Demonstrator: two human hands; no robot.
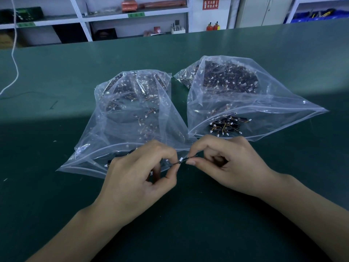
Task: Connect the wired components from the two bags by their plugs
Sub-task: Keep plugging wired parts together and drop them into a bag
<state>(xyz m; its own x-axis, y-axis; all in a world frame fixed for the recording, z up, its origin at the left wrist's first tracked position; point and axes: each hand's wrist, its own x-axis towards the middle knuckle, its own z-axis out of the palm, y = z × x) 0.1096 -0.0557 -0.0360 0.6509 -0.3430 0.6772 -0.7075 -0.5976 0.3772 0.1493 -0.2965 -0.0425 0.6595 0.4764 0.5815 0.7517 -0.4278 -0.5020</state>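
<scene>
1. Left hand (139, 167) and right hand (222, 163) met above the near middle of the green bench (283, 59), just in front of the open mouths of the two bags. Each grip was narrow: thumb and forefinger pinched one end of the wired pair, the white plug (181, 159) showing in the small gap between the fingertips (191, 163). Whether the plug was fully seated could not be told.
2. Left bag (132, 110) and right bag (236, 87), clear zip-top plastic, lay side by side at the bench centre; loose black components (225, 124) spilled at the right bag's mouth.
3. Handling, as judged: the parts looked very light, the leads thin and limp, the plugs tiny, rigid and probably easy to bend or drop. Best hold seemed to be the plug housings themselves, not the wires, since pulling on a lead would risk tearing it out.
4. Writing: a red wall sign (210, 4) behind the bench carried white Chinese characters and arrows, too small to read surely. Green shelf labels (136, 15) were illegible. No brand was visible on the bags.
</scene>
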